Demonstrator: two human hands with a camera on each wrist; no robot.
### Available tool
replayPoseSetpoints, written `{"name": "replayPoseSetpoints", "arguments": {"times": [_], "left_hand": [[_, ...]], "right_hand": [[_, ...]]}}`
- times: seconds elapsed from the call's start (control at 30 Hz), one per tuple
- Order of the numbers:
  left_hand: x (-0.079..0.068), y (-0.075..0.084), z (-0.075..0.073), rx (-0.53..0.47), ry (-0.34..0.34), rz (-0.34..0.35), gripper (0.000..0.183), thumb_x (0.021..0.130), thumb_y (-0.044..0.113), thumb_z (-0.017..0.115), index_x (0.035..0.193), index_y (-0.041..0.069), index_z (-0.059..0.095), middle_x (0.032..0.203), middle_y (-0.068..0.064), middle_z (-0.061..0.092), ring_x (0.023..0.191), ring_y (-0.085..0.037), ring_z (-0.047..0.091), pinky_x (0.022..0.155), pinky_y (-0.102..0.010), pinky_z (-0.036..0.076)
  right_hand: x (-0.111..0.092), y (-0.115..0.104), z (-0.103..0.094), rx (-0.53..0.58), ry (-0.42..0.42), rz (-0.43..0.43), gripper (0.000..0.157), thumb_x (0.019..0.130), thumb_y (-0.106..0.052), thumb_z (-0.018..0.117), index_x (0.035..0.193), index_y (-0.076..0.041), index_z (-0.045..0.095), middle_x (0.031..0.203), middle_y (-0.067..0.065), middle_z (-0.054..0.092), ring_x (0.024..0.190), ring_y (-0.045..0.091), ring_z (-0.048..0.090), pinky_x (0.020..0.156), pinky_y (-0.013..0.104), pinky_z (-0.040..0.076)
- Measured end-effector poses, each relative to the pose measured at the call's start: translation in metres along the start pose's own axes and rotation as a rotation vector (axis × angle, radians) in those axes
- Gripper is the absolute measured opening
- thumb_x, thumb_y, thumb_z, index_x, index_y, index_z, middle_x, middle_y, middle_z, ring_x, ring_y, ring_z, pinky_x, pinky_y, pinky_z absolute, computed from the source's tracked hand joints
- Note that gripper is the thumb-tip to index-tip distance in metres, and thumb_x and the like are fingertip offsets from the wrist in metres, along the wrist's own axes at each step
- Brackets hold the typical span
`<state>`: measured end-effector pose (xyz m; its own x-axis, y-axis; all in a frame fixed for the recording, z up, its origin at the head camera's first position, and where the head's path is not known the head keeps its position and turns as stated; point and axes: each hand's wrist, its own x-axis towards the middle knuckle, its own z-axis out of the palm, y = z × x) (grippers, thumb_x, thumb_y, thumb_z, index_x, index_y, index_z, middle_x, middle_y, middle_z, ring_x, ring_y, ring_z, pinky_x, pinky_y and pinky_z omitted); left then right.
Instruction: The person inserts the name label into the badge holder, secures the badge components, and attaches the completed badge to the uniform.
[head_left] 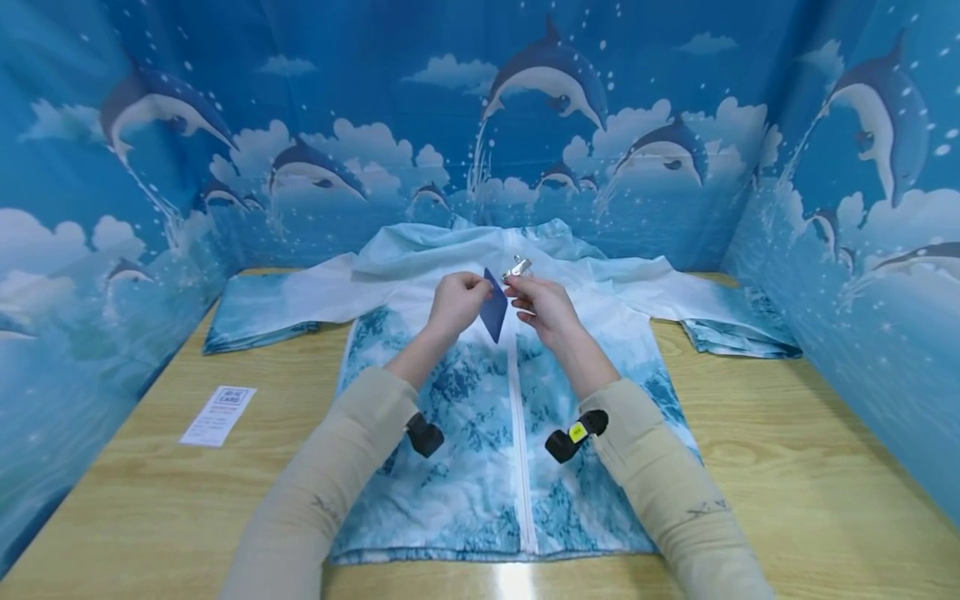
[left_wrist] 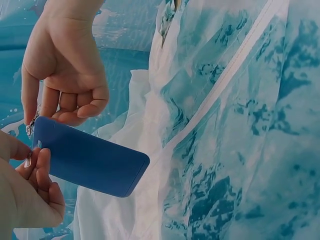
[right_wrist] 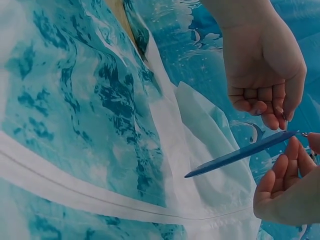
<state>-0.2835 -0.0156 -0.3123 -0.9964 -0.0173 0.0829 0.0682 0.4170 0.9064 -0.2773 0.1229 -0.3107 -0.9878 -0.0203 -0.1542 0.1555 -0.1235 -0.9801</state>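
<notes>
Over the upper part of a blue-and-white zip jacket (head_left: 465,375), a flat blue card holder (head_left: 493,310) hangs between the two hands. My left hand (head_left: 457,302) pinches it at its slotted end, where a small clear tab shows between thumb and finger in the left wrist view. A shiny metal clip (head_left: 519,267) is pinched between thumb and forefinger of my right hand (head_left: 543,307), right beside that end. The right hand's other fingers curl loosely. In the right wrist view the card holder (right_wrist: 240,154) appears nearly edge-on.
The jacket lies front up on a wooden table (head_left: 787,450), sleeves spread to both sides. A white printed card (head_left: 218,415) rests on the table at the left. Dolphin-patterned blue curtains (head_left: 420,100) stand behind and at both sides.
</notes>
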Motion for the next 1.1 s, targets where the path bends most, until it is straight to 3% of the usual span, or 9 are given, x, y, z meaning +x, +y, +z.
{"name": "replayPoseSetpoints", "arguments": {"times": [0.17,0.47,0.67,1.1], "left_hand": [[-0.0004,0.0008,-0.0019,-0.034,0.002,0.002,0.024,0.093,0.017,0.05,0.096,0.002,0.068,0.09,-0.009,0.066,0.073,-0.018,0.053,0.058,-0.026,0.041],[0.0001,0.0011,-0.0011,-0.047,0.004,-0.008,0.024,0.094,0.018,0.05,0.096,0.003,0.068,0.088,-0.007,0.065,0.068,-0.016,0.049,0.056,-0.026,0.039],[-0.002,0.0014,-0.0007,-0.066,0.017,0.006,0.024,0.094,0.018,0.05,0.093,0.003,0.069,0.088,-0.007,0.065,0.065,-0.016,0.047,0.054,-0.026,0.037],[-0.0021,0.0036,0.001,-0.042,0.031,0.036,0.025,0.095,0.02,0.053,0.097,0.001,0.069,0.091,-0.01,0.067,0.082,-0.021,0.059,0.067,-0.03,0.046]], "right_hand": [[0.0009,0.0002,0.0004,-0.02,-0.019,-0.001,0.031,0.096,-0.025,0.053,0.115,-0.003,0.062,0.082,-0.002,0.06,0.075,0.012,0.052,0.068,0.025,0.041],[0.0015,-0.0006,0.0019,-0.111,0.031,0.003,0.034,0.093,-0.035,0.055,0.108,-0.006,0.066,0.094,0.004,0.061,0.08,0.013,0.052,0.071,0.027,0.041],[-0.0003,-0.0019,0.0041,-0.21,0.054,-0.008,0.04,0.088,-0.04,0.062,0.111,-0.008,0.067,0.098,0.004,0.06,0.085,0.016,0.051,0.076,0.03,0.042],[-0.0027,-0.0072,0.0073,-0.286,0.127,-0.063,0.037,0.085,-0.035,0.067,0.105,-0.004,0.07,0.092,0.005,0.059,0.089,0.022,0.05,0.076,0.033,0.04]]}}
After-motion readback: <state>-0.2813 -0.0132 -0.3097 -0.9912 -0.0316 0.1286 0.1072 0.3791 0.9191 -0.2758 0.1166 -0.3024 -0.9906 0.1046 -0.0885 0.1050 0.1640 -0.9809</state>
